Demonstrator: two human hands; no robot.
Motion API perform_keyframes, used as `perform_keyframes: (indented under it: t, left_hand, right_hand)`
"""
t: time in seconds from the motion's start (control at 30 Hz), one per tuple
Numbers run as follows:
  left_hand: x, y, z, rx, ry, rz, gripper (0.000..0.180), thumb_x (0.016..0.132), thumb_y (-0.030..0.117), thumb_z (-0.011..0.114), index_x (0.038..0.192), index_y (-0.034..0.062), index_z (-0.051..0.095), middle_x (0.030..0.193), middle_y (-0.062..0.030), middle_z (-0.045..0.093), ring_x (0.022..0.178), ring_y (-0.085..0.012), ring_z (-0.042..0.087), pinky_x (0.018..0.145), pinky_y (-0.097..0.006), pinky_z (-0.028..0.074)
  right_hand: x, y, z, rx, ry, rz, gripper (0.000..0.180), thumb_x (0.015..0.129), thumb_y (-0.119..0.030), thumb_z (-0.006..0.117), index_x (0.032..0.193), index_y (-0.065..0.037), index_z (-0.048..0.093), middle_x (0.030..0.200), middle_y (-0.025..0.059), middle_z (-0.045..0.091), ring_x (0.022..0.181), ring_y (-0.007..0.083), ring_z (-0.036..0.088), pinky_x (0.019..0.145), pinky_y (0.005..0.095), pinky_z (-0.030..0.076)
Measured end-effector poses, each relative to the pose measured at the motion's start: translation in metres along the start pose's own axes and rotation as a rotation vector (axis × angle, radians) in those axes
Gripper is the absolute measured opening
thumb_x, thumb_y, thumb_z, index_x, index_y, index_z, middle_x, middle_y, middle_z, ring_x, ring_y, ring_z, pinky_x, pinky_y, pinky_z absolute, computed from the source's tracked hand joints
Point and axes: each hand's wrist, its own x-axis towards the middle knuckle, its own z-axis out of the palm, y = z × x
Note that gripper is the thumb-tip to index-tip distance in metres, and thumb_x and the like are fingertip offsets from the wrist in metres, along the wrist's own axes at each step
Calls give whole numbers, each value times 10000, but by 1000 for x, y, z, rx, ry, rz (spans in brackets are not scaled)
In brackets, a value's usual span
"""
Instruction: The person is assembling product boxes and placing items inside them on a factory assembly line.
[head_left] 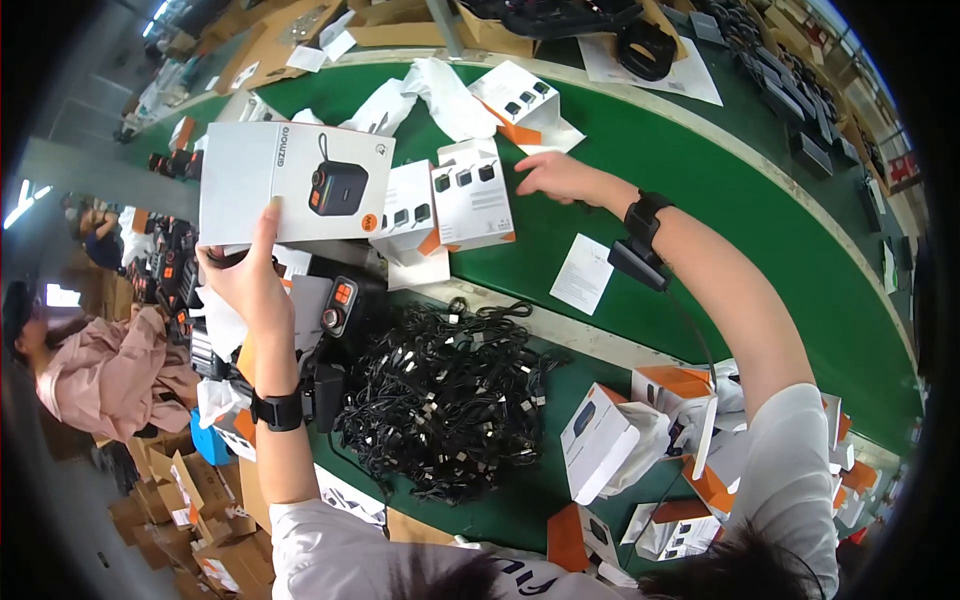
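Note:
My left hand point(250, 282) grips a white retail box point(240, 190) by its lower edge, thumb on the front. Printed on that front is a dark portable speaker. Beyond the green belt's near edge, my right hand point(562, 180) is held out with fingers partly stretched and nothing visible in it. Just left of its fingertips stands a white-and-orange box point(475, 205) showing small speaker pictures. A similar box point(408, 205) leans beside it, partly behind the held one. Below my left hand, a dark speaker with orange buttons point(341, 300) lies by the wrist.
A big heap of black cables point(440, 400) covers the near table. Opened boxes point(600, 440) with white wrapping are at the right. A printed sheet point(582, 274) and a white bag point(447, 100) lie on the green belt point(700, 270). A person in pink point(115, 370) is at the left.

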Motion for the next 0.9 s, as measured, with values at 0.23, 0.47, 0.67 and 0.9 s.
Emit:
perform_keyframes:
  t: [0.23, 0.47, 0.67, 0.9]
  left_hand:
    - [-20, -11, 58, 179, -260, 222, 485, 584, 126, 786, 917, -16, 462, 848, -56, 534, 737, -107, 489, 675, -205, 401]
    - [-5, -16, 102, 25, -391, 128, 421, 616, 120, 766, 911, 27, 479, 792, -4, 526, 633, -53, 469, 514, -171, 374]
    - [-3, -38, 110, 29, -302, 124, 395, 606, 150, 774, 844, 58, 472, 724, 12, 519, 525, -34, 429, 412, -168, 318]
    - [-14, -8, 82, 101, -274, 140, 406, 597, 119, 777, 780, 54, 421, 727, 9, 479, 614, -57, 413, 546, -172, 344]
  right_hand:
    - [-5, 28, -35, -523, 446, -219, 386, 708, -250, 639, 1019, -43, 543, 900, 162, 602, 827, 293, 584, 705, 347, 456]
    - [-99, 70, -5, -956, -277, -149, 1034, 475, -402, 798, 1287, -75, 248, 1025, 183, 480, 912, 345, 534, 759, 387, 440]
    - [-103, 111, -23, -749, -192, -384, 754, 531, -298, 782, 1168, -122, 418, 934, 123, 487, 800, 319, 546, 675, 379, 438]
    - [-89, 101, -29, -671, -64, -383, 314, 700, -318, 665, 810, -34, 592, 834, 102, 519, 721, 250, 543, 631, 348, 417]
